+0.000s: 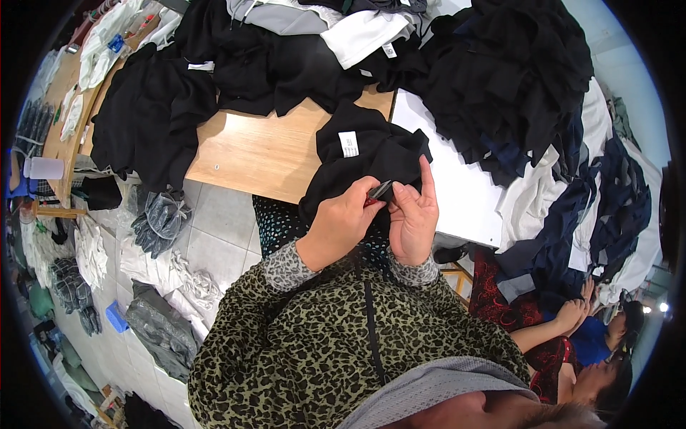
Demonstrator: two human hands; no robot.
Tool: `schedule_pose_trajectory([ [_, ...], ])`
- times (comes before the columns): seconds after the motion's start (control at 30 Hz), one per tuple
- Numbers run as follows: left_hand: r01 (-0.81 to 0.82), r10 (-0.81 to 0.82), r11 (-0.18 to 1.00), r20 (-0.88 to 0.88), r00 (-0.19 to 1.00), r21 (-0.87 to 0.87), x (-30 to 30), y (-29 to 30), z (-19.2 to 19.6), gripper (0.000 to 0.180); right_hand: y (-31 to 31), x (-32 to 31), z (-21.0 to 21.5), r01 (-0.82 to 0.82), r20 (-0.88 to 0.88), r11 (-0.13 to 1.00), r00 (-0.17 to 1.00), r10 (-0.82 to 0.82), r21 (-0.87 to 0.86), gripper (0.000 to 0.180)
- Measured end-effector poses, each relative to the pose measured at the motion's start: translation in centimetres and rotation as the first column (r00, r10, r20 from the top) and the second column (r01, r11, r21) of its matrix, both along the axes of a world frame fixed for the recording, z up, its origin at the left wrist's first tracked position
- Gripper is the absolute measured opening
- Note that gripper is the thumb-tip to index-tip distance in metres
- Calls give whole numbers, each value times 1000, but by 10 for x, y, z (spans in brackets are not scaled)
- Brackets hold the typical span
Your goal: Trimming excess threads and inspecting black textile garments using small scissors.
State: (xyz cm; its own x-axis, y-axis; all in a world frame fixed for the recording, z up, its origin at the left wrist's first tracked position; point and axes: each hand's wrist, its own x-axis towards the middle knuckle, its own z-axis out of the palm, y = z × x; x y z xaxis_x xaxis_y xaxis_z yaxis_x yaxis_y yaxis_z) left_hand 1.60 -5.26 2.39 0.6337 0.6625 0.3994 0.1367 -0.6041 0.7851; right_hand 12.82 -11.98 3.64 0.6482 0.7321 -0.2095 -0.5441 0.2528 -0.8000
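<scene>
Head view: a black garment [379, 161] lies bunched at the centre of the frame, its white label [349, 144] facing up, partly on a wood-grain tabletop [257, 150] and reaching toward a white tabletop [457, 193] on the right. The left hand [341, 216] is closed around small red-handled snips [381, 191]; the right hand [413, 223] has its thumb close beside the blades — whether it pinches thread or cloth, I cannot tell.

Black clothes [153, 114] spread over the upper left, and a tall dark heap [507, 79] fills the upper right. Plastic-wrapped bundles [163, 223] lie over the grey tiled floor [218, 225] at left; two other people [561, 329] sit at lower right, partly cut off by the round dark rim.

Curled fingers hide most of the snips' handle, and the blade tips are hard to make out. Both forearms angle inward from below, in leopard-print sleeves [236, 336] — the left hand bent over the tool, the right with one finger extended upward.
</scene>
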Motion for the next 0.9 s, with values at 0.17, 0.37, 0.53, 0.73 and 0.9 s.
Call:
schedule_pose_trajectory([
  [0.17,10,-11,1000,18,1000,10,0,0,1,39,0,0,-1,1,6,1000,1000,-1,2,68],
  [0.37,7,-7,1000,12,1000,-8,0,-1,-2,38,-3,0,0,-22,15,999,1000,21,24,67],
  [0.53,-87,109,936,48,993,-341,-4,6,4,39,-3,6,5,11,10,999,1000,-11,46,68],
  [0.73,-45,104,907,117,988,-420,-1,9,13,39,-3,4,5,19,-8,998,1000,-18,65,67],
  [0.9,-5,56,954,163,985,-301,22,20,5,18,-9,7,-7,7,11,1000,1000,-7,26,44],
])
